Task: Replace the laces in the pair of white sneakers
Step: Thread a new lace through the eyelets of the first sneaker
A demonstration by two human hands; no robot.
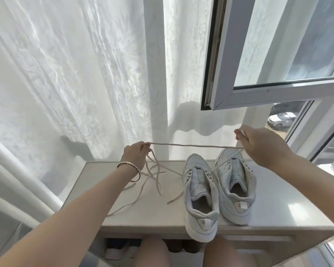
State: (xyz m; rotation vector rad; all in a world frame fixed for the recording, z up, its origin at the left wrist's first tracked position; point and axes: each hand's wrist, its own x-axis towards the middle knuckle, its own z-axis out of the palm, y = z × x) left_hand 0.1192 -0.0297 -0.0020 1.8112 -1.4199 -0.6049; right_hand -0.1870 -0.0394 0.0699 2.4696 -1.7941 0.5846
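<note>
**Clerk:** Entry one, fingers?

**Checker:** Left hand [135, 155], centre-left of frame: fingers curled, tips pinching one end of a pale lace [191, 145]. Right hand [262, 145], centre-right: thumb and fingers pinching the same lace, with a short end sticking up above the grip.

**Clerk:** Condition of the lace?

**Checker:** Taut and near level between the two hands, above the toes of the shoes. A second run drops from the right hand toward the gap between the sneakers; whether it is threaded through an eyelet, I cannot tell.

**Clerk:** Further laces?

**Checker:** Loose laces [154, 178], several strands hanging from the left hand and crossing on the bench top [133, 212], left of the shoes.

**Clerk:** Sneakers?

**Checker:** Two, white, side by side, toes pointing away. Nearer sneaker [199, 193], centre: heel overhanging the front edge of the bench. Farther sneaker [233, 185], just to its right, wholly on the top.

**Clerk:** Sundries?

**Checker:** Bracelet [130, 168] on the left wrist. White curtain [66, 74], filling the upper left. Open window sash [278, 54], upper right. Car [281, 120], outside, right edge.
</note>
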